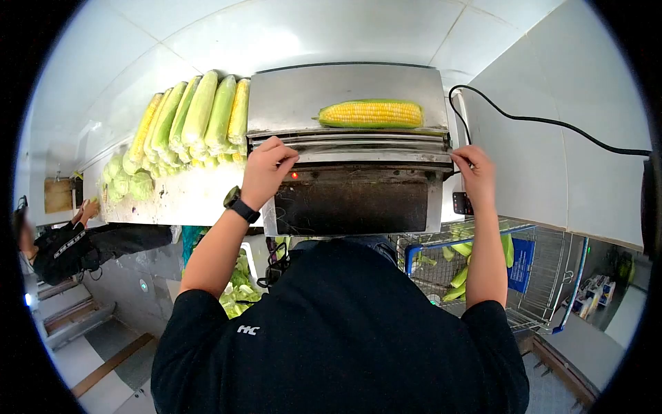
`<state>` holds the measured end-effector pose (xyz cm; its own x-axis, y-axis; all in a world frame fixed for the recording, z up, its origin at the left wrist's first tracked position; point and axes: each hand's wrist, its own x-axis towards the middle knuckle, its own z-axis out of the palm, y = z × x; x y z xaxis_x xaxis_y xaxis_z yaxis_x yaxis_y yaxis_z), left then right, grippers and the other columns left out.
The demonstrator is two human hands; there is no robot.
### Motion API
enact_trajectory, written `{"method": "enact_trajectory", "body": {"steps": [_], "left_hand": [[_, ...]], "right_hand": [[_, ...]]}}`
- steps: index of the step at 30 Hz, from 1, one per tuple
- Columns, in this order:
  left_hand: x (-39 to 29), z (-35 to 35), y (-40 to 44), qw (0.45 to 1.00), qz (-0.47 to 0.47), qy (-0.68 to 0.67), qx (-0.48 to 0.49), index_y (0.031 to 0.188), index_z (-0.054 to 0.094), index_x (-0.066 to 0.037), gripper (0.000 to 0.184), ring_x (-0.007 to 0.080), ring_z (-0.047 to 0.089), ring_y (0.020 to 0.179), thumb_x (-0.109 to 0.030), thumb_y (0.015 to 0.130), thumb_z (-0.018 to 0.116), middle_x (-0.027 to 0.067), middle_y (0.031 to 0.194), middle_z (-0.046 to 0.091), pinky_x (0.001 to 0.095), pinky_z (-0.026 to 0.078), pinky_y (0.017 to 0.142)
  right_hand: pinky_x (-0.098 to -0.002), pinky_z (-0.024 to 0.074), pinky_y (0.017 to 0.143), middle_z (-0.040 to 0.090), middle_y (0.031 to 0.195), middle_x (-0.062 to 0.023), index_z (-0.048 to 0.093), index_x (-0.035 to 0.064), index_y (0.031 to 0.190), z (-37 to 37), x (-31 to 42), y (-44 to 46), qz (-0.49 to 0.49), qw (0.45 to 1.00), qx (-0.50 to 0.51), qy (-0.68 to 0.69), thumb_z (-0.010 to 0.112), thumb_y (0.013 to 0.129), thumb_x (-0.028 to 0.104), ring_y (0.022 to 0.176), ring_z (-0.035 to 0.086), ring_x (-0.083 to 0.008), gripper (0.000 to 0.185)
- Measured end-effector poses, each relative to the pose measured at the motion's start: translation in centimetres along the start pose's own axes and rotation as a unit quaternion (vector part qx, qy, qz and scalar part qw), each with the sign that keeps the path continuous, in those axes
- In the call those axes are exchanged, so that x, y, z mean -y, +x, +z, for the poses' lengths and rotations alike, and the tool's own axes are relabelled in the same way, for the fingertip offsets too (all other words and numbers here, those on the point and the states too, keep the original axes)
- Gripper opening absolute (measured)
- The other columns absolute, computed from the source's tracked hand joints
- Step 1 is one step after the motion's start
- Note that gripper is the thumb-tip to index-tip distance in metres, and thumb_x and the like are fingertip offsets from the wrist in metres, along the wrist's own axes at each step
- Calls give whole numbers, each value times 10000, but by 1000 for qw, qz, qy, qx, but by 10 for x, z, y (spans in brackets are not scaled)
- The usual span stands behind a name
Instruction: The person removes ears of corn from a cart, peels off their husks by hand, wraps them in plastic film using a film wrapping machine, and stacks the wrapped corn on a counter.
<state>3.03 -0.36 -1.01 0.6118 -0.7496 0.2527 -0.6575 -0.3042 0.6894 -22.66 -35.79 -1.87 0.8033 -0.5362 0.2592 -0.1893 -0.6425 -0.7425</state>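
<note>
My left hand, with a dark watch on its wrist, is closed in a pinch at the left end of the metal rails on a film-wrapping machine. At the right end, my right hand makes a similar pinch. Between them runs what looks like the front edge of clear cling film, hard to make out against the metal. Behind the rails, an ear of corn, partly husked with yellow kernels showing, lies on the machine's steel top. The dark heating plate is below my hands, near my body.
Several ears of corn are stacked on the white counter at left. A wire shopping cart with green husks stands at lower right. A black cable curves along the right wall. Another person works at far left.
</note>
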Motion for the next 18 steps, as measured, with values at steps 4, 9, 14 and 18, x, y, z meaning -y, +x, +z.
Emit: {"method": "enact_trajectory", "body": {"steps": [4,9,14,18], "left_hand": [[-20,-30,8,1000,3,-16,2,841,688,1,88,159,597,722,53,783,728,64,796,614,273,476,633],[-24,-55,39,999,4,-46,-29,831,707,-25,38,138,598,712,-10,812,736,45,799,628,264,475,635],[16,-45,96,982,-75,-167,-52,859,705,-6,65,101,595,721,-67,859,725,23,798,651,229,466,673],[50,-16,139,952,-171,-238,-93,899,710,9,121,106,618,717,-110,879,719,35,785,679,247,505,686]], "right_hand": [[-285,494,689,662,837,-84,709,11,903,-27,35,9,5,1000,-11,2,715,831,15,745,622,-188,73],[-245,460,664,652,817,-47,707,-10,873,-43,54,42,11,997,-72,14,737,830,32,727,576,-118,68],[-234,456,668,665,789,-41,718,-19,902,-15,19,108,75,986,-100,111,709,874,104,719,572,-90,127],[-249,476,667,679,772,-48,724,-19,925,21,-27,161,97,986,-97,95,717,869,173,708,593,-94,200]]}}
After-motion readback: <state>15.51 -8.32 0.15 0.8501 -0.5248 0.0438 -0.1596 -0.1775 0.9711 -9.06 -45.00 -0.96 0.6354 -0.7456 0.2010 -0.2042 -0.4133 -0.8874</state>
